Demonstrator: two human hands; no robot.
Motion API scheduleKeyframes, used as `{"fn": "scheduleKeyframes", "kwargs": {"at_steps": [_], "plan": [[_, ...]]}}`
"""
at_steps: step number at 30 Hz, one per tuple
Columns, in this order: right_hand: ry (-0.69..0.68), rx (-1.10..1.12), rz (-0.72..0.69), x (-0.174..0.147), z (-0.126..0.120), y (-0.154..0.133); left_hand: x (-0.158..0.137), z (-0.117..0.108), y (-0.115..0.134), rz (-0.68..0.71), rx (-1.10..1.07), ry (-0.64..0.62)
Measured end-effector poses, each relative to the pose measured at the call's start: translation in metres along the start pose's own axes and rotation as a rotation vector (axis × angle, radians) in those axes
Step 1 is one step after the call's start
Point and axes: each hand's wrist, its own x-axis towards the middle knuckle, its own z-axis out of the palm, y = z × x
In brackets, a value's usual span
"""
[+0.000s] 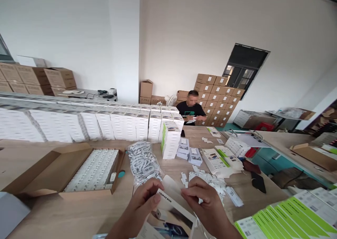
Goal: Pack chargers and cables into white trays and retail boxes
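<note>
A white printed cardboard box, with a photo of a charger on its face, is held low in front of me with its top flap raised. My left hand grips its upper left edge between thumb and fingers. At the right side of the raised flap, my right hand has its fingers pinched together on the box's edge. Just beyond the hands lies a scatter of small white card pieces. A clear bag of coiled white cables is beyond my left hand. The inside of the box is hidden.
An open carton of white chargers stands left. Long rows of white boxes line the table's back. Flattened green-and-white boxes fill the lower right. A phone lies right. A co-worker sits across the table.
</note>
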Motion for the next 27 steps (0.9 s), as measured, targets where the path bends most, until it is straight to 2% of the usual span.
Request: {"fn": "scheduleKeyframes", "kwargs": {"at_steps": [3,8,13,16,20,22,24,27], "plan": [[-0.043,-0.054,-0.013,0.002,0.004,0.001,-0.006,-0.004,-0.003,0.025,0.071,0.014],[0.012,0.054,0.202,0.004,0.011,0.006,-0.012,-0.006,0.005,-0.014,0.131,-0.049],[-0.069,0.072,0.186,0.011,0.014,0.005,-0.012,-0.005,0.016,-0.010,0.054,-0.040],[-0.073,-0.006,0.074,0.010,0.012,0.006,-0.010,-0.003,0.019,-0.013,0.037,-0.035],[-0.097,-0.254,-0.323,0.009,0.007,0.009,-0.008,-0.001,0.016,-0.010,0.065,-0.030],[-0.125,-0.242,-0.375,0.012,0.005,0.008,-0.008,-0.001,0.013,0.002,0.101,-0.022],[-0.150,-0.056,-0.215,0.016,0.003,0.005,-0.009,-0.002,0.012,0.018,0.143,-0.024],[-0.131,0.386,0.185,0.022,0.004,0.003,-0.011,-0.004,0.014,0.060,0.229,-0.023]]}}
